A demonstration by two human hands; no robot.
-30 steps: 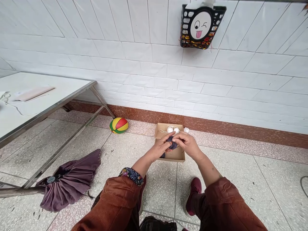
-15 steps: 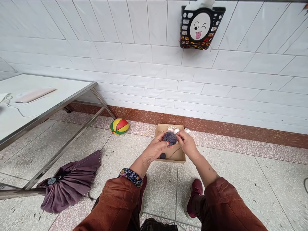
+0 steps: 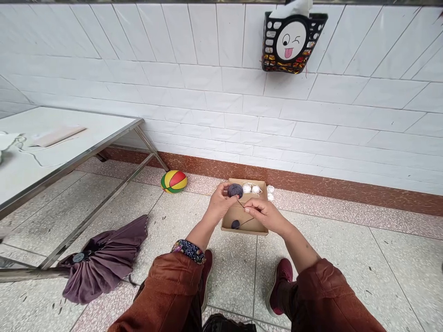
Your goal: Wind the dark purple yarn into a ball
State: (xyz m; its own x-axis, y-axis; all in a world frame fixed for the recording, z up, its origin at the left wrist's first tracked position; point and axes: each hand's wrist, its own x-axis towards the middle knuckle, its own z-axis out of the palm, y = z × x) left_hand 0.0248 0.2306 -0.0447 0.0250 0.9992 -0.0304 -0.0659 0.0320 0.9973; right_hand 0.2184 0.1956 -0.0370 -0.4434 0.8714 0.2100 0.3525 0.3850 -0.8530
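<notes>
A grey ball of yarn (image 3: pixel 235 191) is gripped in my left hand (image 3: pixel 221 203), above the left side of a shallow cardboard box (image 3: pixel 246 231). From that ball a dark strand of yarn (image 3: pixel 241 204) runs to my right hand (image 3: pixel 263 214), whose thumb and forefinger pinch it. Inside the box lies a smaller dark ball of yarn (image 3: pixel 235 224), with a strand leading up toward my right hand. Two small white balls (image 3: pixel 255 189) sit at the far end of the box.
More white balls (image 3: pixel 270 192) lie on the floor right of the box. Leftward are a striped ball (image 3: pixel 174 181), a metal-framed table (image 3: pixel 114 133) and a folded purple umbrella (image 3: pixel 104 272). A black basket (image 3: pixel 294 41) hangs on the tiled wall.
My left hand has moved left with the yarn ball. My right hand has drawn away from it and down, stretching a strand between the hands. The white balls in the box now show clearly.
</notes>
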